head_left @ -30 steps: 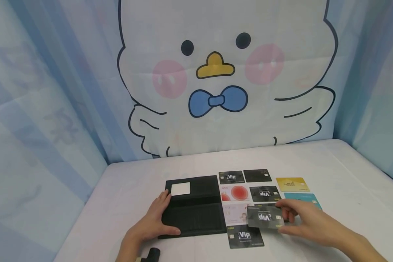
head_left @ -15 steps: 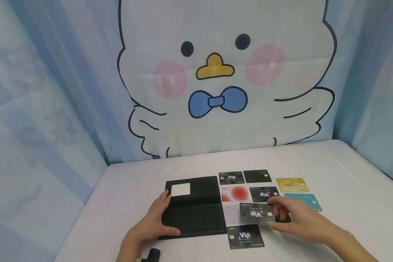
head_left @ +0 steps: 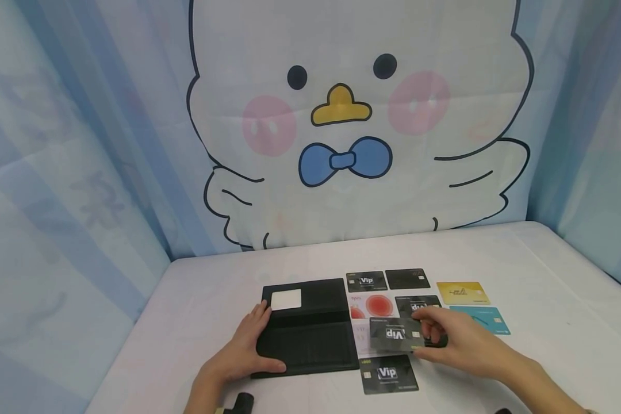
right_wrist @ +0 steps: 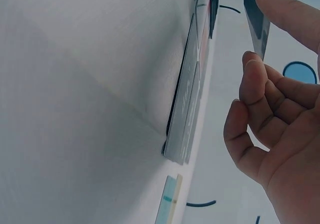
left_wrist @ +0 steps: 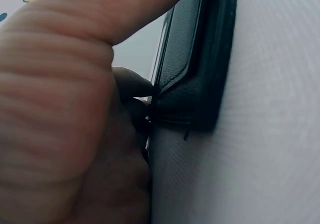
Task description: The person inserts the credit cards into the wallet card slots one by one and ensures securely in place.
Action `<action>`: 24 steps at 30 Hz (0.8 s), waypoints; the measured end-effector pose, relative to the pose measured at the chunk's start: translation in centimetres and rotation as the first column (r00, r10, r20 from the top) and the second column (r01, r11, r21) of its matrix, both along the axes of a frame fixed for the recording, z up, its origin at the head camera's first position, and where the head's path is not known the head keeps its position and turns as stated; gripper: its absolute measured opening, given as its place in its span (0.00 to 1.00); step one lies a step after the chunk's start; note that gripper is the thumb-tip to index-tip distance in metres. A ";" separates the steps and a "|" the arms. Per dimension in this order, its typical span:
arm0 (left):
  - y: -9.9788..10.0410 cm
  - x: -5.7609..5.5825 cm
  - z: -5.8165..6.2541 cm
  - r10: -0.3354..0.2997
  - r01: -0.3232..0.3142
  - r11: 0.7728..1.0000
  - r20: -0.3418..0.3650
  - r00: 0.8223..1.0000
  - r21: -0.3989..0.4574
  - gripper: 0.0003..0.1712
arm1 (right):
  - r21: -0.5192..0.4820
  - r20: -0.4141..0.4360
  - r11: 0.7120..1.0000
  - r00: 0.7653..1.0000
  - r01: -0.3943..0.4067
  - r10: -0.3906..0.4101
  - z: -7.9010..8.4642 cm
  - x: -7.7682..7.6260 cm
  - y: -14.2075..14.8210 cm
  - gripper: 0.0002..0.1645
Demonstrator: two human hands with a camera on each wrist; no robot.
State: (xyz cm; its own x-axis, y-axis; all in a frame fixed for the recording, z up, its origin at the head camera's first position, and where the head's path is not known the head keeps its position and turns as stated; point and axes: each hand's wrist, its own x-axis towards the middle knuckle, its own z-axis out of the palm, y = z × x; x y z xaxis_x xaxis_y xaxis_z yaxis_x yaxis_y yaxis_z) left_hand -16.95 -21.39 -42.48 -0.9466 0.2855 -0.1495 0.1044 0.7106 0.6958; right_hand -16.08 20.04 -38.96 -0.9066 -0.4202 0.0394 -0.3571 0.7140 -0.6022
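Observation:
An open black wallet [head_left: 310, 345] lies flat on the white table, a white rectangle [head_left: 286, 299] showing at its upper left. My left hand [head_left: 245, 348] rests against its left side, fingers along the edge and thumb on the lower corner; the wallet [left_wrist: 182, 44] fills the upper middle of the left wrist view. Between thumb and fingers, my right hand [head_left: 457, 345] pinches a dark grey Vip card [head_left: 383, 334] by its right end. That card [right_wrist: 256, 22] is raised off the table in the right wrist view. It partly covers a pale pink card [head_left: 361, 336].
Right of the wallet lie several cards: two dark ones [head_left: 366, 281] at the back, a strawberry card [head_left: 379, 306], black Vip cards [head_left: 388, 375], a gold card [head_left: 463, 292] and a teal card [head_left: 489, 319]. One dark card [head_left: 440, 340] is mostly hidden by my right hand.
My right hand has moved left with the grey Vip card, bringing it nearer the wallet and over the pale pink card. The left hand and wallet stay put.

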 end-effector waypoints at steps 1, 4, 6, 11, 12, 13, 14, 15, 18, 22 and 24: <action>0.0 0.0 0.0 0.001 -0.001 1.000 0.001 1.000 0.000 0.70 | 0.000 0.000 1.000 1.000 0.001 -0.001 0.0 0.0 -0.1 0.38; 0.0 0.0 0.0 0.005 -0.005 1.000 0.001 1.000 0.002 0.70 | 0.003 0.005 1.000 1.000 0.003 -0.003 0.0 -0.2 -0.4 0.38; 0.0 0.0 0.0 0.006 -0.006 1.000 0.002 1.000 0.002 0.70 | 0.002 0.009 1.000 1.000 0.000 0.000 0.0 -0.2 -0.5 0.38; 0.0 0.0 0.0 0.006 -0.006 1.000 0.000 1.000 0.001 0.70 | -0.006 0.011 1.000 1.000 -0.015 0.015 0.0 -0.4 -0.8 0.36; 0.0 0.0 0.0 0.006 -0.006 1.000 -0.001 1.000 0.000 0.70 | -0.009 0.013 1.000 1.000 -0.016 0.017 0.0 -0.5 -0.9 0.35; 0.0 0.0 0.0 0.005 -0.005 1.000 -0.001 1.000 0.001 0.70 | -0.009 0.016 1.000 1.000 -0.016 0.016 0.0 -0.5 -1.0 0.36; 0.0 0.0 0.0 0.006 -0.006 1.000 0.000 1.000 0.002 0.70 | -0.008 0.018 1.000 1.000 -0.014 0.014 0.0 -0.5 -1.0 0.36; 0.0 0.0 0.1 0.006 -0.006 1.000 0.000 1.000 0.003 0.70 | -0.008 0.019 1.000 1.000 -0.013 0.013 -0.1 -0.5 -1.1 0.36; 0.0 0.1 0.1 0.006 -0.006 1.000 0.002 1.000 0.006 0.70 | -0.009 0.027 1.000 1.000 -0.006 0.006 -0.1 -0.6 -1.4 0.37; 0.0 0.0 0.1 0.003 -0.003 1.000 0.001 1.000 0.014 0.70 | -0.003 0.039 1.000 0.999 0.015 -0.014 -0.2 -0.7 -1.8 0.38; -0.1 0.0 0.1 0.000 0.000 1.000 0.000 1.000 0.016 0.70 | 0.002 0.043 1.000 0.999 0.024 -0.024 -0.2 -0.8 -2.1 0.38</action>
